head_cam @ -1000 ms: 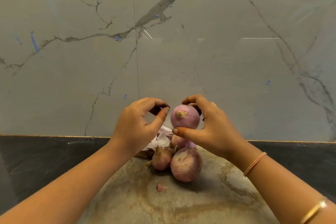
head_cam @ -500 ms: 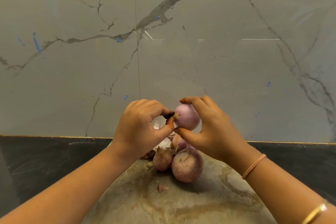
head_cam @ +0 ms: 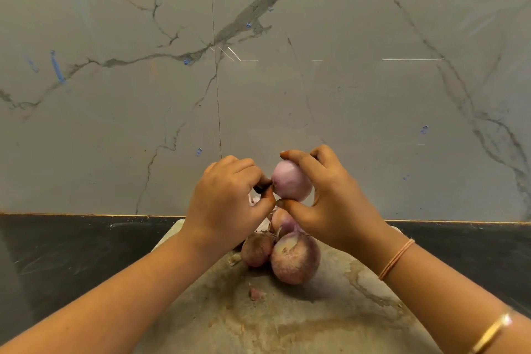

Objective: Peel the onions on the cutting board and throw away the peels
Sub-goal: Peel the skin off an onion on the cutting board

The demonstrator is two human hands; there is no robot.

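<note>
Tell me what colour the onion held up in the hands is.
The onion is pale pinkish purple, best seen in the head view.

No legible text or labels

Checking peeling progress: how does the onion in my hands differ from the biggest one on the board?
The held onion is smooth, pale pink; the biggest onion has dull brownish skin. The held onion is raised, gripped by the right hand, pinched by the left hand; the biggest onion lies unheld on the cutting board. Both are round.
</note>
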